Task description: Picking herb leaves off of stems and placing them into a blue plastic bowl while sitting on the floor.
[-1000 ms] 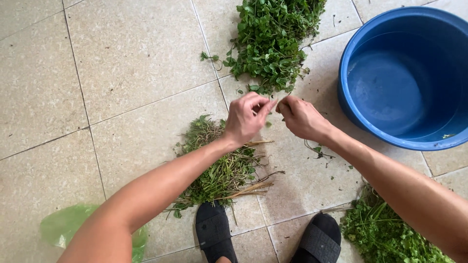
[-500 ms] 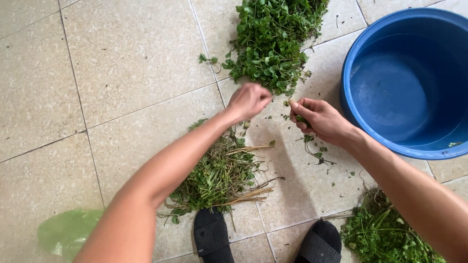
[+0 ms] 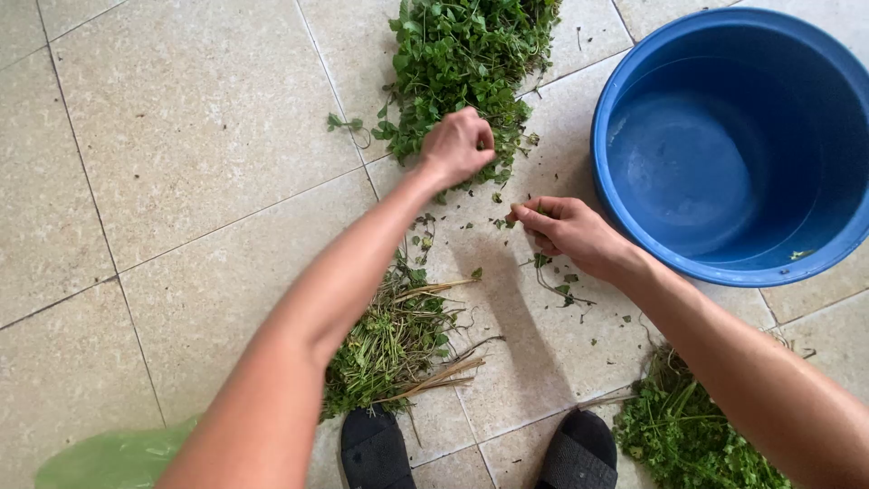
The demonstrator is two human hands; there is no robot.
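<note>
Our left hand (image 3: 457, 145) is curled into a loose fist at the near edge of the big pile of leafy greens (image 3: 471, 54), fingers closed on a few stems; exactly how many we cannot tell. Our right hand (image 3: 566, 234) sits just beside it, lower, thumb and fingers pinched narrow on a small sprig (image 3: 525, 213), hovering over the tiled floor (image 3: 181, 154).

For this pick we take only a small bunch, pinch low on the stems, and lift clear before pulling, so the pile doesn't drag along. The right hand should drop or pass its sprig before meeting the left, else bits scatter; loose leaf scraps (image 3: 557, 281) already lie on the floor below it.

Piles worth keeping apart: stalks and stringy trimmings (image 3: 398, 340) lie under the left forearm, just ahead of the black sandals (image 3: 376, 448). A second heap of greens (image 3: 688, 430) lies by the right forearm. The blue tub (image 3: 815, 263) stands to the right, near the right hand, with almost nothing in it but a fleck of green. A green plastic bag (image 3: 109, 457) lies at the lower left, well apart.
</note>
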